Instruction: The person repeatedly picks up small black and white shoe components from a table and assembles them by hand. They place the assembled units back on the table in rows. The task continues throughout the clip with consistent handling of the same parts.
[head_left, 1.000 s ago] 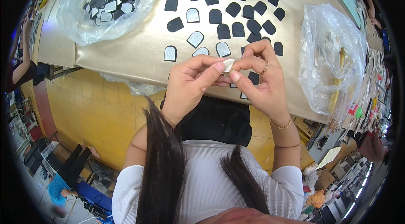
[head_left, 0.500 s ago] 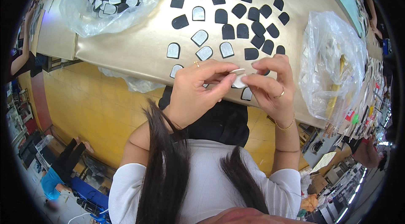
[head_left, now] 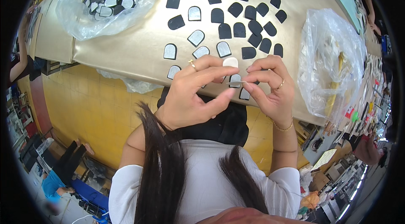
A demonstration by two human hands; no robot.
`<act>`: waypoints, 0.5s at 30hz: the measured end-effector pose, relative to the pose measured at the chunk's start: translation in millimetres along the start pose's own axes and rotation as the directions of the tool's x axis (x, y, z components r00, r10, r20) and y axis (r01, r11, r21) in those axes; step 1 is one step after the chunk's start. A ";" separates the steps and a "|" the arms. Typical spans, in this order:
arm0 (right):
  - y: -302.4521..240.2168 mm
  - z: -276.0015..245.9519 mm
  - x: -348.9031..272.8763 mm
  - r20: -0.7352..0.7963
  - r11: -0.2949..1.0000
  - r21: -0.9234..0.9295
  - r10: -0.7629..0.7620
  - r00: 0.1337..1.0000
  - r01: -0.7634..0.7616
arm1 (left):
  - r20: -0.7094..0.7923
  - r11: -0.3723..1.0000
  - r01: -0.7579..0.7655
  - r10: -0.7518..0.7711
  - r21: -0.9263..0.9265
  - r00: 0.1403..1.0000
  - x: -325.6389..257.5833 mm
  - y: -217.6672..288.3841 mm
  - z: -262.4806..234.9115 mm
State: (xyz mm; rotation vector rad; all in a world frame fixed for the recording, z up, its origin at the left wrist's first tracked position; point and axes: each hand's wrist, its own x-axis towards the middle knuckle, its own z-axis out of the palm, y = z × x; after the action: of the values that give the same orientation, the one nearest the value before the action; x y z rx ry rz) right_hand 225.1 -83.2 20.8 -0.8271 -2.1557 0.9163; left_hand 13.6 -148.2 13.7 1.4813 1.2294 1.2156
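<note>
My left hand (head_left: pixel 192 91) is above the table's near edge, thumb spread away from the fingers. A white piece with one rounded end (head_left: pixel 230 62) sticks out at its fingertips, apparently gripped between two fingers. My right hand (head_left: pixel 272 85) pinches a thin pale sheet (head_left: pixel 235 82), seen almost edge-on, between thumb and index finger. Just under the hands lie a grey-faced, dark-rimmed pad (head_left: pixel 244 94) and others like it, partly covered. Farther off, a grey-faced pad (head_left: pixel 223 49) and several more lie in loose rows, with many black round-ended pads (head_left: pixel 239 30) beyond.
A clear plastic bag (head_left: pixel 69 17) full of black and grey pads stands at the far left of the gold-coloured table (head_left: pixel 126 51). Another clear bag (head_left: pixel 312 76) with pale scraps lies at the right. A person in a blue top (head_left: pixel 52 184) is at the lower left.
My left thumb has parted from the fingers, and the white piece now shows separately at their tips. My right hand has drawn the thin sheet slightly down and apart from it.
</note>
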 end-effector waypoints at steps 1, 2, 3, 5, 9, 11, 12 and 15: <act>-1.9 2.5 0.4 -0.040 0.998 0.034 0.047 0.998 -0.045 | -0.001 0.995 0.068 -0.068 -0.078 0.998 -0.5 -0.4 1.6; -4.1 6.8 0.3 -0.078 0.994 0.070 0.095 0.992 -0.089 | 0.009 0.976 0.154 -0.154 -0.157 0.988 -0.5 -1.2 4.0; -6.4 11.1 0.1 -0.116 0.987 0.101 0.139 0.984 -0.128 | 0.020 0.939 0.249 -0.251 -0.237 0.968 -0.4 -2.2 5.9; -11.7 18.5 -1.2 -0.232 0.973 0.159 0.199 0.952 -0.165 | -0.063 0.890 0.255 -0.300 -0.378 0.952 -0.9 -2.6 12.9; -14.6 24.4 0.3 -0.211 0.988 0.054 0.150 0.966 -0.142 | -0.141 0.991 0.124 -0.131 -0.058 0.981 -2.1 -1.3 14.4; -13.7 26.8 2.5 -0.240 0.991 0.048 0.136 0.961 -0.128 | -0.136 0.989 -0.009 0.029 0.149 0.990 -1.5 -2.1 14.3; -13.3 27.4 3.4 -0.247 0.991 0.041 0.131 0.960 -0.125 | -0.138 0.972 -0.083 0.115 0.220 0.984 0.0 -3.9 14.7; -13.2 26.9 4.4 -0.249 0.994 0.030 0.113 0.962 -0.109 | -0.138 0.907 -0.221 0.286 0.359 0.948 2.3 -8.2 17.3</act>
State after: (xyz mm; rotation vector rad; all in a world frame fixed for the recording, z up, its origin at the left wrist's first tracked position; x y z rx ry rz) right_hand 198.5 -97.3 17.7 -1.0083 -1.8980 0.8339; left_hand 29.4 -145.0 2.9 1.8614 1.4633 1.3920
